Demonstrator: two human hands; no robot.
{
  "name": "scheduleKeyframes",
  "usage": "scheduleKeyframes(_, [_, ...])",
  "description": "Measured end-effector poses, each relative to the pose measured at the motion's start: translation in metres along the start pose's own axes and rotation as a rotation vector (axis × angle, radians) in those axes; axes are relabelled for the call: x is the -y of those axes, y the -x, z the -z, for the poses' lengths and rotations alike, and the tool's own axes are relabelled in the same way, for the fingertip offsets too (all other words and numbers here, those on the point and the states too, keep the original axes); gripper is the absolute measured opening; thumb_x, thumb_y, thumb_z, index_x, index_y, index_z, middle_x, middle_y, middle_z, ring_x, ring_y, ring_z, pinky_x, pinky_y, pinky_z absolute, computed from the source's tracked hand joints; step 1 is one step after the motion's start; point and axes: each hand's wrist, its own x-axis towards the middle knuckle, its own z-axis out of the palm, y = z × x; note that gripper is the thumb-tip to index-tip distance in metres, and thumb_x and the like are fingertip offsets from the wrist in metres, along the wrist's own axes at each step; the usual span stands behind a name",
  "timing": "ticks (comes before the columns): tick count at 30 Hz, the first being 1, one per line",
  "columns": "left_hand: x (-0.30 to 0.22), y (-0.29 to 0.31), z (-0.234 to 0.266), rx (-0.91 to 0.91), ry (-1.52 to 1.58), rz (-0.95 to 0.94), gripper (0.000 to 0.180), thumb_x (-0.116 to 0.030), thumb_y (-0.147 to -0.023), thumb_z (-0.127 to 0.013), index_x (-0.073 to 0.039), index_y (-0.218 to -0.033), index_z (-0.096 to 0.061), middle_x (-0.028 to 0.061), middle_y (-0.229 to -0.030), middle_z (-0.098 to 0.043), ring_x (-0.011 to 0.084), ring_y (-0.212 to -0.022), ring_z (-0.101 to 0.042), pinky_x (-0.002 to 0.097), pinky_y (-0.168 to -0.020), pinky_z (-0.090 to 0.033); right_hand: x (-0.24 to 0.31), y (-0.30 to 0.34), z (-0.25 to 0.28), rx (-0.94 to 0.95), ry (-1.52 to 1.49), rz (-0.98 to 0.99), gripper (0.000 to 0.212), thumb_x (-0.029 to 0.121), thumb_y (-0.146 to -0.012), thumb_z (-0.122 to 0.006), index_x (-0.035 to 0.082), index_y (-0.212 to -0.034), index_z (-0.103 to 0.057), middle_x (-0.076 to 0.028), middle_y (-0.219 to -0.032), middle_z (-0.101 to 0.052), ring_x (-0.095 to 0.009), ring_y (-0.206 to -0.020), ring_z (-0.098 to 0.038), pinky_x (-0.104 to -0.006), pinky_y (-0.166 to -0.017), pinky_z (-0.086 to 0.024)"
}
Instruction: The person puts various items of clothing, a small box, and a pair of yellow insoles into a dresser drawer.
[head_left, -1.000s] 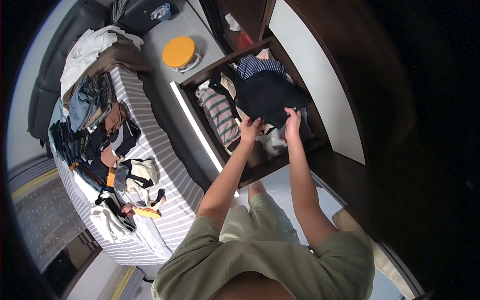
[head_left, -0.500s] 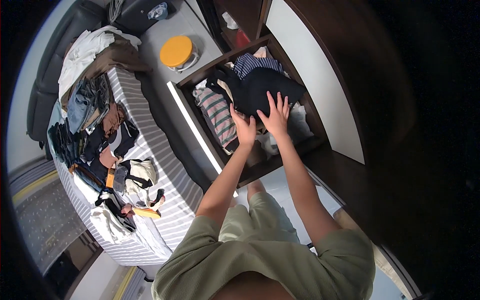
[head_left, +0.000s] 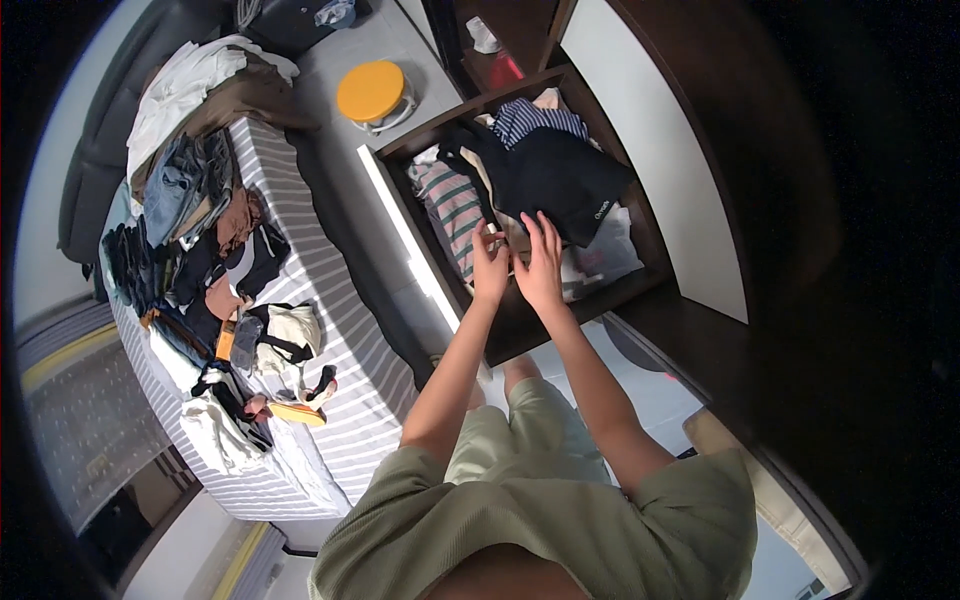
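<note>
A pulled-out dark drawer [head_left: 655,240] is packed with clothes. On top lies a black garment [head_left: 560,185] with small white lettering near its lower right corner. My right hand [head_left: 541,268] is at its near edge, fingers stretched and apart. Close beside it, my left hand [head_left: 490,268] hovers over or rests on the clothes, its fingers loosely bent and apart, by a pink, green and white striped garment [head_left: 456,205]. Neither hand visibly grips anything. A navy-and-white striped cloth [head_left: 535,122] lies at the drawer's far end, and a whitish, plastic-looking bundle [head_left: 610,248] at its near right.
Left of the drawer stands a bed with a striped sheet [head_left: 350,370], heaped with jeans [head_left: 178,195], white clothes [head_left: 195,85] and other garments. A yellow round stool [head_left: 371,91] is beyond the drawer. A white cabinet panel [head_left: 665,150] rises on the right.
Both hands have drawn back toward me and closer together, off the middle of the black garment. Its near right corner now lies flatter, with the lettering showing. The whole view has shifted slightly.
</note>
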Motion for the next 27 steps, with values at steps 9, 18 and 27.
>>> scheduleKeyframes(9, [-0.046, 0.05, 0.061, -0.032, 0.248, -0.124, 0.043, 0.002, -0.084, -0.043, -0.003, -0.125, -0.033, 0.01, -0.103, -0.052, 0.0168, -0.086, -0.056, 0.0269, -0.078, -0.046, 0.073, 0.02, -0.037, 0.094, -0.148, 0.075, 0.061, 0.003, -0.072, -0.059, 0.012, -0.128, -0.037, -0.015, -0.132, -0.032, -0.035, -0.123, -0.029, -0.0455, -0.1, -0.026])
scheduleKeyframes(18, [-0.056, 0.101, 0.165, -0.192, 0.252, -0.159, 0.043, 0.003, -0.082, -0.039, -0.003, -0.125, -0.035, 0.0114, -0.104, -0.055, 0.0193, -0.088, -0.058, 0.028, -0.078, -0.046, 0.156, 0.065, -0.081, 0.221, -0.186, 0.222, 0.054, 0.003, -0.072, -0.059, 0.01, -0.123, -0.043, -0.015, -0.128, -0.036, -0.035, -0.117, -0.036, -0.043, -0.097, -0.031])
scheduleKeyframes(27, [-0.029, 0.162, 0.267, -0.381, 0.361, -0.136, 0.039, 0.001, -0.085, -0.04, -0.004, -0.123, -0.037, 0.009, -0.1, -0.056, 0.0164, -0.085, -0.057, 0.026, -0.074, -0.047, 0.219, 0.139, -0.143, 0.416, -0.187, 0.3, 0.049, 0.005, -0.074, -0.057, 0.01, -0.121, -0.045, -0.014, -0.127, -0.038, -0.034, -0.116, -0.038, -0.0423, -0.096, -0.032])
